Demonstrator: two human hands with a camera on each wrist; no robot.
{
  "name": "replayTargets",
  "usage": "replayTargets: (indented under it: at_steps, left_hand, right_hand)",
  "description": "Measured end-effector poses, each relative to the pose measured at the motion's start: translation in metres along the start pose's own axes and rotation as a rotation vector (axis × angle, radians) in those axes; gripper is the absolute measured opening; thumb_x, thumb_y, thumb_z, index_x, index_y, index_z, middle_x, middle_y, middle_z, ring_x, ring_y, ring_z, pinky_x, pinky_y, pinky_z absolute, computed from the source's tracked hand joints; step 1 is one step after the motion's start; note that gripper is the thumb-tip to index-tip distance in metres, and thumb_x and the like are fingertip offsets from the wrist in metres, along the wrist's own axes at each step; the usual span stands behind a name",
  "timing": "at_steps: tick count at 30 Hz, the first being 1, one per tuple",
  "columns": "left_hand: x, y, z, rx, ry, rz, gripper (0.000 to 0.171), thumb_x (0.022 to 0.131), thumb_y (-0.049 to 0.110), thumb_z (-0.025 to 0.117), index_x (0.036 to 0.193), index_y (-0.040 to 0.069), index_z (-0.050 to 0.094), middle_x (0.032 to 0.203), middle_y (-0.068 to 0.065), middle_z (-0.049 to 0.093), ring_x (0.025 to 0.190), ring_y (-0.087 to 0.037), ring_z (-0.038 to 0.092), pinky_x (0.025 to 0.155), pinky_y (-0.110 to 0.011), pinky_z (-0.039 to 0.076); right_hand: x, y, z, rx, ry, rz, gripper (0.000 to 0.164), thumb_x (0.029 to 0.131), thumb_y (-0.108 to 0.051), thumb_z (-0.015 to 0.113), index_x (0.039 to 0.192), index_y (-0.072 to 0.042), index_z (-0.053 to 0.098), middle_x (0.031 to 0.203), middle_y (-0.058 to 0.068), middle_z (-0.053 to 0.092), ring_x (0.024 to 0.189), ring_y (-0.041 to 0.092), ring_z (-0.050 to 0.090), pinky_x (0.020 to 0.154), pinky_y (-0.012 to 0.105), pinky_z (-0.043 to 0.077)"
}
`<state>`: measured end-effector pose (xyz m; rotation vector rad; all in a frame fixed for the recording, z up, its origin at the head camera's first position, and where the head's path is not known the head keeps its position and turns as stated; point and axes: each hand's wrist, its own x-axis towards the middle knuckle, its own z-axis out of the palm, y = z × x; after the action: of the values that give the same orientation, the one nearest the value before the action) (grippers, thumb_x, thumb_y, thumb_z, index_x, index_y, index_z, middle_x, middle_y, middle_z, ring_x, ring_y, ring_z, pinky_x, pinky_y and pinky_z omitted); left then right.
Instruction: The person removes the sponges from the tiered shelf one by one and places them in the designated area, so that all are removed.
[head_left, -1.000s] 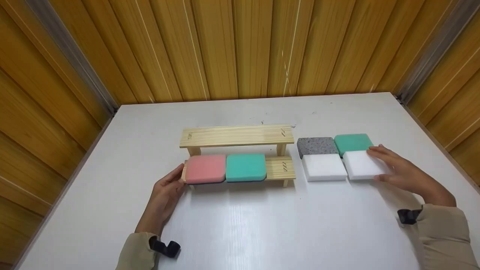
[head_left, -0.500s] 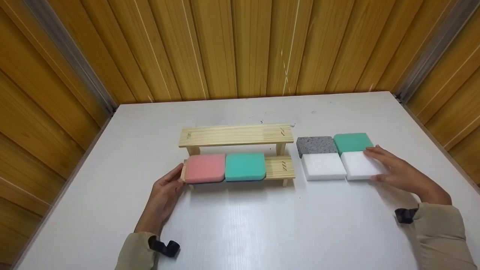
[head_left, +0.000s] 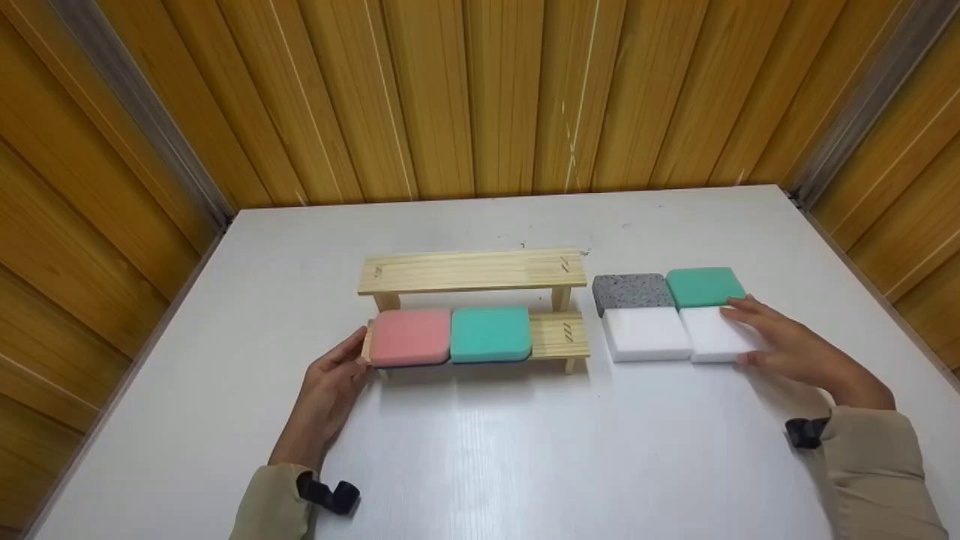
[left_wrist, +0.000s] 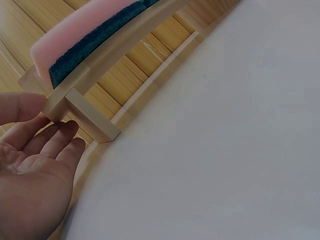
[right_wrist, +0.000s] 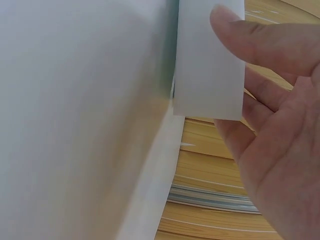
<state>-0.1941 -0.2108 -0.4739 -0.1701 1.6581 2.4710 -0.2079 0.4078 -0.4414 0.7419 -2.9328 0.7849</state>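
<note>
My left hand point(head_left: 328, 390) pinches the left end of the low front wooden shelf point(head_left: 559, 334). The left wrist view shows that thumb above the board's end and the fingers point(left_wrist: 65, 140) below it, beside a leg point(left_wrist: 92, 117). On this shelf lie a pink sponge point(head_left: 411, 337) and a teal sponge point(head_left: 490, 334), side by side; a dark scouring layer point(left_wrist: 85, 47) shows under the pink one. My right hand point(head_left: 799, 349) grips the right-hand white sponge point(head_left: 709, 334), thumb on its near side point(right_wrist: 205, 75) and fingers toward its far side. It sits against another white sponge point(head_left: 647, 334).
Behind the front shelf stands a higher wooden shelf point(head_left: 472, 271). A speckled grey sponge point(head_left: 634, 291) and a green sponge point(head_left: 705, 286) lie behind the white ones on the white table point(head_left: 480, 450). Wood-patterned walls point(head_left: 435, 97) border the table at the back and sides.
My right hand has shifted slightly left with the right-hand white sponge, and the narrow gap to the other white sponge has narrowed. The left hand stays on the shelf's end.
</note>
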Motion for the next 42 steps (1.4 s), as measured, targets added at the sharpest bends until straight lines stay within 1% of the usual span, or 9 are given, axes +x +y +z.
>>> replayTargets:
  at_steps: [4, 10, 16, 20, 23, 27, 30, 35, 42]
  left_hand:
    - [-0.001, 0.0, 0.001, 0.005, 0.006, 0.002, 0.06, 0.091, -0.007, 0.048, 0.149, 0.004, 0.033, 0.156, -0.006, 0.03, 0.143, -0.018, 0.032, 0.107, -0.02, 0.041]
    - [-0.002, 0.0, 0.001, 0.012, 0.008, 0.016, 0.06, 0.091, -0.007, 0.05, 0.148, 0.002, 0.033, 0.156, -0.008, 0.031, 0.143, -0.02, 0.032, 0.107, -0.021, 0.042]
    - [-0.001, 0.0, 0.001, 0.007, 0.002, 0.021, 0.06, 0.091, -0.007, 0.05, 0.148, 0.002, 0.033, 0.156, -0.009, 0.031, 0.144, -0.021, 0.031, 0.107, -0.021, 0.042]
    - [-0.001, 0.0, 0.001, -0.001, -0.002, 0.014, 0.06, 0.092, -0.007, 0.049, 0.148, 0.003, 0.033, 0.156, -0.007, 0.031, 0.143, -0.019, 0.032, 0.108, -0.021, 0.041]
    - [-0.002, 0.001, 0.001, 0.003, -0.01, 0.009, 0.06, 0.092, -0.006, 0.049, 0.149, 0.004, 0.033, 0.156, -0.006, 0.03, 0.143, -0.018, 0.031, 0.109, -0.021, 0.04]
    - [-0.002, 0.002, 0.002, 0.009, -0.009, 0.005, 0.06, 0.092, -0.007, 0.048, 0.149, 0.003, 0.032, 0.157, -0.008, 0.029, 0.144, -0.019, 0.031, 0.108, -0.021, 0.04]
    - [-0.002, 0.002, 0.002, 0.011, 0.004, 0.001, 0.06, 0.092, -0.007, 0.049, 0.149, 0.003, 0.032, 0.157, -0.008, 0.029, 0.144, -0.021, 0.031, 0.107, -0.02, 0.041]
    - [-0.002, 0.003, 0.002, 0.016, 0.011, 0.0, 0.06, 0.092, -0.007, 0.05, 0.148, 0.002, 0.032, 0.157, -0.009, 0.03, 0.143, -0.021, 0.031, 0.107, -0.021, 0.042]
    - [-0.001, 0.002, 0.002, 0.016, 0.003, -0.007, 0.06, 0.092, -0.006, 0.049, 0.149, 0.005, 0.033, 0.157, -0.004, 0.03, 0.144, -0.017, 0.031, 0.109, -0.02, 0.04]
  right_hand:
    - [-0.002, 0.0, 0.001, -0.02, 0.007, -0.015, 0.067, 0.08, -0.012, 0.072, 0.137, 0.007, 0.044, 0.152, 0.023, 0.031, 0.131, -0.024, -0.003, 0.102, -0.002, 0.004]
    - [-0.002, -0.011, -0.005, 0.094, -0.104, 0.191, 0.069, 0.086, -0.022, 0.068, 0.142, 0.005, 0.039, 0.154, 0.029, 0.02, 0.145, 0.043, 0.007, 0.114, 0.067, 0.016]
    - [-0.001, -0.015, -0.007, 0.125, -0.118, 0.239, 0.069, 0.087, -0.023, 0.068, 0.143, 0.004, 0.038, 0.154, 0.03, 0.02, 0.138, 0.056, 0.013, 0.104, 0.075, 0.021]
    - [-0.002, -0.015, -0.007, 0.108, -0.094, 0.236, 0.068, 0.087, -0.022, 0.068, 0.144, 0.001, 0.038, 0.153, 0.029, 0.023, 0.139, 0.053, 0.016, 0.105, 0.072, 0.023]
    - [-0.002, -0.015, -0.006, 0.081, -0.06, 0.217, 0.066, 0.088, -0.022, 0.068, 0.144, -0.002, 0.041, 0.152, 0.028, 0.028, 0.148, 0.023, 0.016, 0.12, 0.038, 0.025]
    - [-0.003, -0.015, -0.006, 0.049, -0.001, 0.164, 0.062, 0.086, -0.019, 0.07, 0.14, -0.002, 0.047, 0.147, 0.029, 0.037, 0.129, -0.023, 0.012, 0.094, -0.008, 0.014]
    - [-0.003, -0.016, -0.007, 0.035, 0.026, 0.146, 0.061, 0.085, -0.018, 0.071, 0.139, -0.001, 0.048, 0.144, 0.031, 0.04, 0.14, -0.006, 0.022, 0.097, -0.007, 0.017]
    - [0.0, -0.02, -0.009, 0.029, 0.049, 0.168, 0.062, 0.086, -0.02, 0.071, 0.14, -0.001, 0.046, 0.143, 0.031, 0.041, 0.133, 0.05, 0.033, 0.116, 0.024, 0.031]
    - [0.004, -0.03, -0.012, 0.053, 0.09, 0.189, 0.064, 0.086, -0.02, 0.071, 0.141, 0.0, 0.044, 0.141, 0.034, 0.041, 0.126, 0.058, 0.035, 0.095, 0.07, 0.034]
